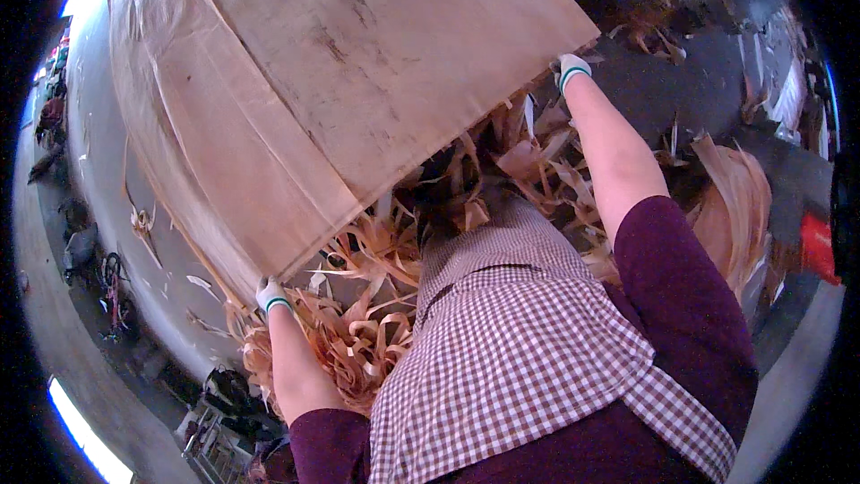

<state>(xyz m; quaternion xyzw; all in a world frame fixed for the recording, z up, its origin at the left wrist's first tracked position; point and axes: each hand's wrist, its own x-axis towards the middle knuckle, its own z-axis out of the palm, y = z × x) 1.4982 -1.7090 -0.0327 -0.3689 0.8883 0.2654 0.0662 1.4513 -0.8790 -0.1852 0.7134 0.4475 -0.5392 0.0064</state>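
Note:
A wide stack or sheet of thin brown wood veneer (430,36) spreads out in front of me, with dark streaks on its surface and a long seam or overlapped strip toward its left side. My left hand (271,293), in a white glove with a green-banded cuff, is closed on the near left corner. At the right corner of the near edge, my right hand (571,69), gloved alike, grips the veneer too. Its fingertips are partly hidden by the sheet. Both arms are stretched out and far apart.
Curled veneer scraps (376,332) lie heaped on the floor around my legs. More veneer offcuts (730,202) stand to the right, near a red object (818,246). A bicycle (114,291) and dark items line the far left, and a metal frame (210,439) is at lower left.

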